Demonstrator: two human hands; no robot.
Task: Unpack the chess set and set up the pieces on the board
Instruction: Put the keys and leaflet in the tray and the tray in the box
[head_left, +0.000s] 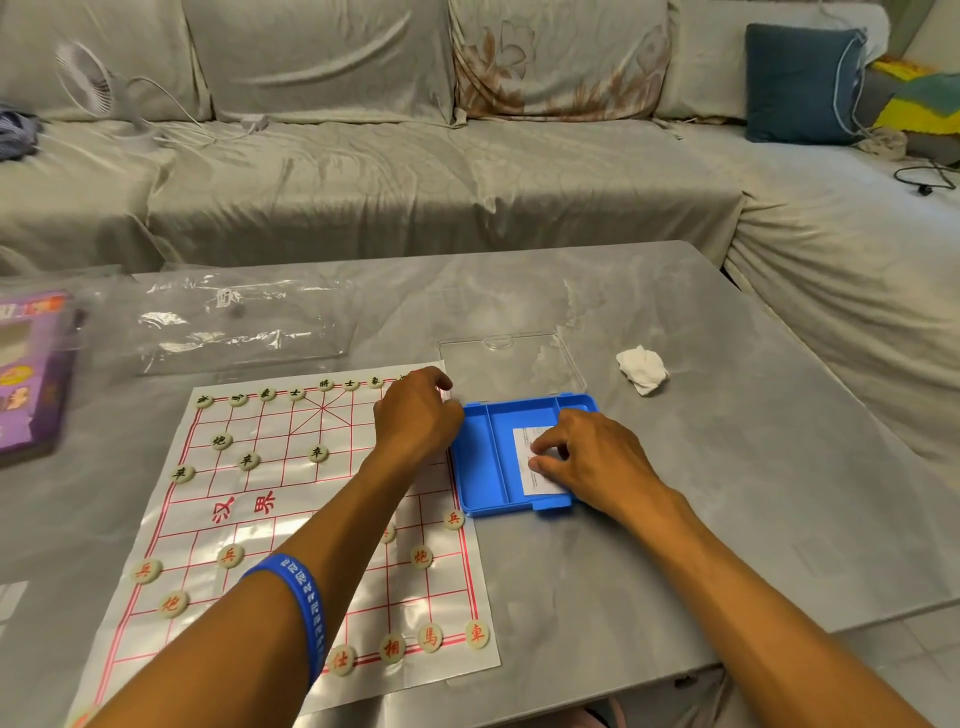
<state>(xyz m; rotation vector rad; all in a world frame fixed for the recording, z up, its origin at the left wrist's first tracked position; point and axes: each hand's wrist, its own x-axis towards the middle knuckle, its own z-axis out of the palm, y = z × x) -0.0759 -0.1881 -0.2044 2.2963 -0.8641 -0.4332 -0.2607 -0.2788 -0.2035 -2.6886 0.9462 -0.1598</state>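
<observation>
The chess board (291, 519), a thin printed sheet, is lying flat on the near left part of the grey table (727, 467), its long axis running near to far. Round pieces are sitting on its lines: black-lettered ones (248, 460) along the far rows, red-lettered ones (430, 636) along the near rows.

The left hand (415, 415) is hovering over the far right corner of the board, fingers curled toward that last corner point; whether it is pinching a piece there cannot be told, since the knuckles are hiding the fingertips.

Just right of the board, touching its edge, the blue tray (480, 462) is lying with no pieces showing in its bare compartments. The right hand (587, 457) is resting in it, fingers bent and pressing on a white paper slip (524, 441).

So the corner being filled lies directly under the left hand, the nearer one; the tray is offering nothing further to fetch, and several board points are probably hidden under the left forearm.

Farther out, a clear lid (514, 364) is lying beyond the tray, a crumpled tissue (642, 370) to its right, a clear plastic bag (234, 322) and a purple box (31, 374) at far left.
</observation>
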